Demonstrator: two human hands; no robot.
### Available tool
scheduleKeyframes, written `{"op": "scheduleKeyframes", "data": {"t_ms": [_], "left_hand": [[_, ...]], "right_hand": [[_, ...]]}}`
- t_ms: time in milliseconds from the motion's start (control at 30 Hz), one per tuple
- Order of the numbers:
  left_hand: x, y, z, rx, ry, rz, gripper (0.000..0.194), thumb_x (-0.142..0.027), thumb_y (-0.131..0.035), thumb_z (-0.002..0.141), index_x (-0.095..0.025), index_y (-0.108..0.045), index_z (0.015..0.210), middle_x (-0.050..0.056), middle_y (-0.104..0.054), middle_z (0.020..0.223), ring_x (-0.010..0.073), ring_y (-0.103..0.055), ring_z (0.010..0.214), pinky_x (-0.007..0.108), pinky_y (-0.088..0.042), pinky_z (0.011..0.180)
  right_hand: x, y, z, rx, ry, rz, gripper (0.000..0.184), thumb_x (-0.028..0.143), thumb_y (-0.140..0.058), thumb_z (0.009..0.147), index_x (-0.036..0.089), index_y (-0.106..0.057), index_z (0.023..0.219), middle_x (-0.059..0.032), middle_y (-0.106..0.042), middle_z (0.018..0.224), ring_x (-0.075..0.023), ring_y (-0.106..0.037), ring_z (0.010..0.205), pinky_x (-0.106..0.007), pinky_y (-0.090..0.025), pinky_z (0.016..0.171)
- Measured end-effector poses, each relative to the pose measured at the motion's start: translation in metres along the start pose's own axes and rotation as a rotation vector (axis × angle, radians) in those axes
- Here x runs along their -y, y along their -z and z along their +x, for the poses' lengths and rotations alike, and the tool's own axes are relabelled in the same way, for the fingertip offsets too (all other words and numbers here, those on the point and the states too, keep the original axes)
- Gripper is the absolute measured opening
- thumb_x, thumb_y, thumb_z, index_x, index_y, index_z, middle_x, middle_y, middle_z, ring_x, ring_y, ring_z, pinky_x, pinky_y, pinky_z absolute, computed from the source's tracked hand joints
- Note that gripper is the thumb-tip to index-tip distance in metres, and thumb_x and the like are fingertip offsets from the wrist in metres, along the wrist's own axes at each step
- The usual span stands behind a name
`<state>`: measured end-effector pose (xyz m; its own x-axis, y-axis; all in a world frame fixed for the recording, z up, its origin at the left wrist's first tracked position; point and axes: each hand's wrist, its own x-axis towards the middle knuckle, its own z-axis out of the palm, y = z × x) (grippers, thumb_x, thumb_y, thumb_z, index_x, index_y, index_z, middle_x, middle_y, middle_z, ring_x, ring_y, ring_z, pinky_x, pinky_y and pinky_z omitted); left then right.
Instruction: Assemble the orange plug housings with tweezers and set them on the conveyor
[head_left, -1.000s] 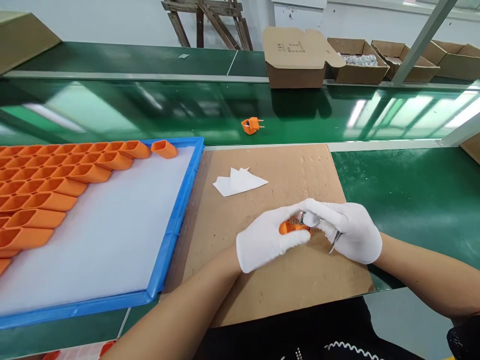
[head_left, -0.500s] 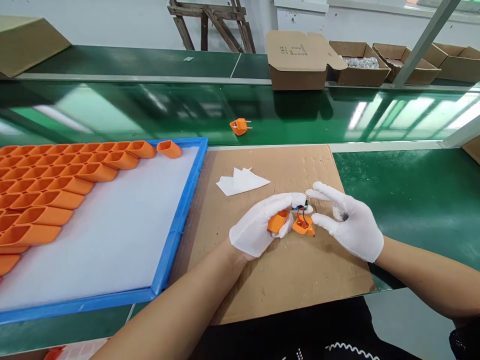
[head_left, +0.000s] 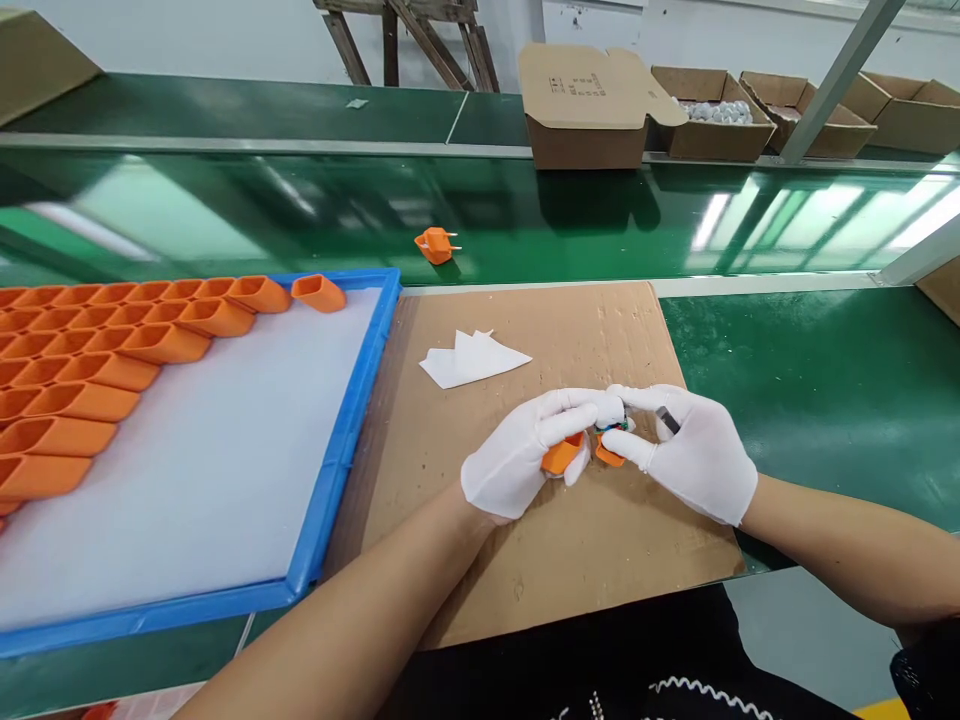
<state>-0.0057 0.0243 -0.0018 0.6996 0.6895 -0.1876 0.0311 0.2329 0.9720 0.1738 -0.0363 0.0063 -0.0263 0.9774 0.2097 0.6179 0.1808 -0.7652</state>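
Observation:
My left hand [head_left: 525, 455], in a white glove, is closed around an orange plastic sleeve [head_left: 561, 456]. Its fingertips also touch a small green circuit board [head_left: 616, 427]. Just right of the sleeve is an orange plug end [head_left: 609, 453], partly covered by fingers. My right hand [head_left: 694, 455], gloved too, has thumb and forefinger closed on the board beside the plug end. A small dark grey piece [head_left: 667, 420] shows against the right palm; how it is held is unclear. Both hands are above a cardboard sheet [head_left: 525, 560].
On the left, a blue-rimmed tray [head_left: 339, 450] bears rows of orange sleeves [head_left: 82, 403]. White paper pieces [head_left: 474, 358] lie on the cardboard. An orange two-pin plug [head_left: 435, 245] sits on the glossy green belt [head_left: 322, 235]. Cardboard boxes [head_left: 589, 145] line the shelf behind.
My right hand has moved in to the left, its thumb and forefinger closing at the circuit board. The plug's wires are now covered. On the green belt, the two-pin plug has shifted left.

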Motion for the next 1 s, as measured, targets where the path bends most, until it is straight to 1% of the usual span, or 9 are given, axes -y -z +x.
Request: {"op": "scheduleKeyframes", "data": {"t_ms": [100,300,400,500,600,700,767,867,1000], "left_hand": [[0.002,-0.002,0.0,0.027,-0.005,-0.053,0.036,-0.051,-0.06,0.087,-0.017,-0.066,0.08,-0.004,-0.057,0.051,0.0088,-0.045,0.043,0.027,-0.037,0.058],[-0.001,-0.012,-0.001,-0.169,0.072,-0.005,0.038,-0.05,-0.07,0.083,-0.015,-0.066,0.067,0.0,-0.064,0.058,0.0069,-0.044,0.044,0.022,-0.029,0.047],[-0.002,-0.01,0.0,-0.15,0.038,-0.039,0.044,-0.057,-0.069,0.081,-0.015,-0.066,0.068,0.0,-0.061,0.057,0.0073,-0.045,0.045,0.023,-0.032,0.048],[-0.002,-0.006,0.001,-0.112,-0.037,-0.072,0.049,-0.064,-0.066,0.08,-0.015,-0.066,0.072,0.0,-0.061,0.058,0.008,-0.045,0.045,0.024,-0.035,0.05],[0.001,-0.004,-0.001,-0.086,-0.041,-0.025,0.04,-0.055,-0.072,0.079,-0.016,-0.07,0.084,0.001,-0.066,0.063,0.0072,-0.043,0.044,0.024,-0.037,0.048],[0.006,-0.007,-0.005,-0.28,-0.069,0.06,0.038,-0.035,-0.082,0.07,-0.019,-0.071,0.103,0.005,-0.076,0.089,0.0101,-0.055,0.054,0.026,-0.046,0.052],[0.009,-0.011,-0.007,-0.426,-0.097,0.09,0.038,-0.03,-0.085,0.067,-0.02,-0.073,0.102,0.006,-0.077,0.095,0.0145,-0.063,0.067,0.029,-0.052,0.061],[0.011,-0.014,-0.007,-0.497,-0.081,0.058,0.031,-0.033,-0.085,0.068,-0.02,-0.076,0.095,0.004,-0.075,0.085,0.0146,-0.061,0.065,0.031,-0.053,0.063],[0.009,-0.013,-0.005,-0.419,-0.061,-0.009,0.026,-0.035,-0.083,0.071,-0.02,-0.077,0.091,0.001,-0.07,0.072,0.0091,-0.048,0.052,0.028,-0.046,0.054]], "right_hand": [[0.0,-0.001,-0.001,-0.017,0.005,-0.046,0.021,0.028,-0.077,0.078,0.027,-0.079,0.099,0.0011,-0.076,0.086,-0.0123,-0.061,0.063,-0.027,-0.051,0.062],[0.001,-0.005,0.0,-0.015,-0.019,-0.101,0.031,0.031,-0.076,0.077,0.026,-0.08,0.107,-0.0009,-0.077,0.085,-0.0143,-0.063,0.064,-0.028,-0.051,0.061],[0.003,-0.006,0.001,-0.008,-0.097,-0.066,0.036,0.032,-0.078,0.075,0.027,-0.079,0.111,-0.0017,-0.079,0.093,-0.0159,-0.066,0.067,-0.03,-0.053,0.062],[0.004,-0.004,0.004,0.014,-0.157,-0.033,0.035,0.033,-0.079,0.074,0.027,-0.08,0.109,-0.0011,-0.079,0.09,-0.018,-0.068,0.071,-0.031,-0.054,0.065],[0.003,-0.003,0.005,0.022,-0.197,-0.019,0.034,0.035,-0.077,0.077,0.025,-0.08,0.11,-0.0013,-0.077,0.086,-0.0191,-0.069,0.072,-0.032,-0.055,0.065],[-0.003,-0.004,0.004,-0.003,-0.178,-0.015,0.037,0.033,-0.072,0.081,0.022,-0.077,0.116,-0.0031,-0.077,0.089,-0.0188,-0.069,0.072,-0.032,-0.055,0.064],[-0.006,-0.006,0.003,0.005,-0.104,-0.026,0.041,0.027,-0.067,0.083,0.021,-0.074,0.122,-0.004,-0.077,0.094,-0.0181,-0.069,0.075,-0.031,-0.056,0.068],[-0.009,-0.006,0.001,0.04,-0.019,-0.081,0.046,0.02,-0.061,0.082,0.023,-0.071,0.127,-0.0037,-0.076,0.095,-0.0168,-0.068,0.075,-0.03,-0.055,0.072],[-0.006,0.0,0.004,0.121,-0.044,-0.001,0.029,0.024,-0.06,0.086,0.025,-0.076,0.111,0.0017,-0.069,0.077,-0.0132,-0.06,0.066,-0.027,-0.052,0.067]]}}
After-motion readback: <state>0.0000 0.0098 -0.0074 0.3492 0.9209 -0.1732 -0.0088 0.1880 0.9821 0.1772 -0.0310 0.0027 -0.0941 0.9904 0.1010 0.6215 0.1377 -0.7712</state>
